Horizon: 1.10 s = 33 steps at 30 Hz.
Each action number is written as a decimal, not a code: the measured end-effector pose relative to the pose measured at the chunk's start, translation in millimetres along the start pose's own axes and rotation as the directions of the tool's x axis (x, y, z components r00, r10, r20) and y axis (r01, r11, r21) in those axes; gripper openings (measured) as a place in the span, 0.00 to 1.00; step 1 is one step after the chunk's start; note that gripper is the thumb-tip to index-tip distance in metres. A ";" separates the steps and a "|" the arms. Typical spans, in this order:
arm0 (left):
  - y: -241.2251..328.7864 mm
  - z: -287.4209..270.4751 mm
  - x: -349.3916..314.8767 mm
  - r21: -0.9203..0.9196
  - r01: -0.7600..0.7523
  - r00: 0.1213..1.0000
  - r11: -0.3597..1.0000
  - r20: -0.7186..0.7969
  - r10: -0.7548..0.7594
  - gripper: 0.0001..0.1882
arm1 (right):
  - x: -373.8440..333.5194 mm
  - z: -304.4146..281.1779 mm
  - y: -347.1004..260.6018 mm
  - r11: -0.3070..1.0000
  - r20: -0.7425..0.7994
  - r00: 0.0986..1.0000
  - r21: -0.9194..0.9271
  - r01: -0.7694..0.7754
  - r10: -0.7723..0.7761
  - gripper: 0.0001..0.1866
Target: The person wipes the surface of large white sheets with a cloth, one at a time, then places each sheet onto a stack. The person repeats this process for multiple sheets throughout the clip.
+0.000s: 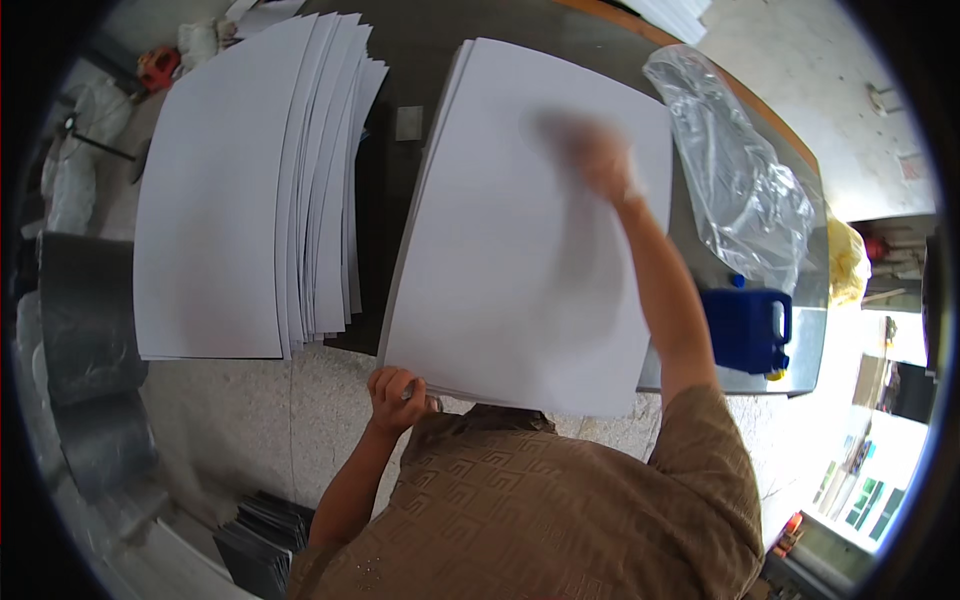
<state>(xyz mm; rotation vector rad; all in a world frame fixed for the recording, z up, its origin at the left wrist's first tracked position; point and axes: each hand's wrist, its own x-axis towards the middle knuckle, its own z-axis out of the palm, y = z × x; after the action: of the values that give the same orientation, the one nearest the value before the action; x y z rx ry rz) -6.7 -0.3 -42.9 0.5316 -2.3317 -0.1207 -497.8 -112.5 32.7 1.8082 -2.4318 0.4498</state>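
A stack of large white sheets (pixel 500 250) lies on the dark table in front of me. My right hand (pixel 595 160) is over the far right part of the top sheet, smeared by motion. A dark blur shows beside its fingers, and I cannot tell whether that is a held thing or a shadow. At the stack's near left corner, my left hand (pixel 397 397) is closed in a fist around something small and greyish, too hidden to name. Left of this stack stands a second, fanned pile of white sheets (pixel 220 210) with uneven edges.
Crumpled clear plastic film (pixel 735 170) lies along the table's right side. Nearer sits a blue jerrycan (pixel 742 328). A small pale square (pixel 409 123) lies on the dark tabletop between the piles. Dark grey rolls (pixel 90 320) stand at the left, and dark stacked sheets (pixel 262 540) are low on the floor.
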 end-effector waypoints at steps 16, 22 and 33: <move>1.5 7.5 14.3 -0.114 -0.035 0.995 0.993 -0.096 0.024 0.14 | -294.1 -74.7 -137.7 0.996 0.083 0.993 0.040 0.076 -0.079 0.29; 12.5 3.5 2.7 -0.209 0.107 0.986 0.972 -0.100 -0.130 0.16 | -296.8 -62.0 -132.3 0.988 0.037 0.987 0.007 0.155 -0.155 0.28; 10.2 -72.4 -222.5 0.229 0.960 0.094 0.162 0.281 -0.955 0.19 | -306.4 -49.2 -114.3 0.985 0.015 0.985 -0.008 0.175 -0.174 0.26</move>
<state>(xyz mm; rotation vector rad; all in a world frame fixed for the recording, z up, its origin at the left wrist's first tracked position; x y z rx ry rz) 183.4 104.8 -130.6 2.1879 -1.8116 -0.9449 -302.7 154.5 29.0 2.0050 -2.2537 0.4104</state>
